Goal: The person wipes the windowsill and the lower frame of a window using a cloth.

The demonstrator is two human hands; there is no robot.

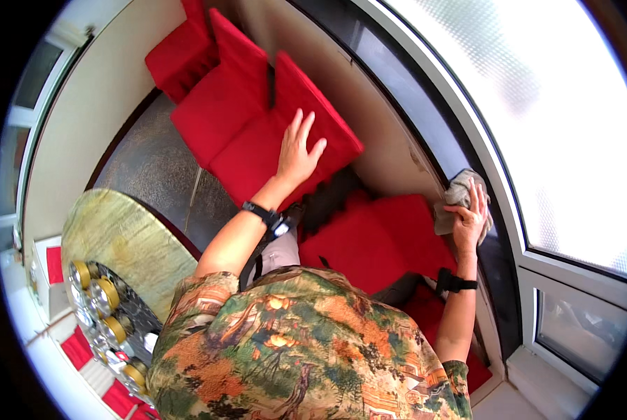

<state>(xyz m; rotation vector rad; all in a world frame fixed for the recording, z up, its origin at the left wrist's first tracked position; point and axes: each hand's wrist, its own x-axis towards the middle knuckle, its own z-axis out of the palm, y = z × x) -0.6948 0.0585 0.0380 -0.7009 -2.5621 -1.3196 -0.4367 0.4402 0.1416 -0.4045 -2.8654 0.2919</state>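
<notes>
My right hand [470, 219] presses a crumpled grey-beige cloth [463, 191] onto the dark window sill [408, 89] beside the white window frame. A black band is on that wrist. My left hand [298, 152] holds nothing; its fingers are spread over a red-covered chair [313, 113], near the backrest. Whether it touches the cover cannot be told. A black strap with a small device sits on my left wrist. More red fabric covers a seat [376, 236] between my body and the wall under the sill.
At the left stands a round table with a marbled top [124, 226], bearing several glass and gold-coloured items [108, 296]. Further red-covered chairs [219, 100] line the wall. A grey patterned floor [156, 147] lies between table and chairs. The window [544, 131] has textured glass.
</notes>
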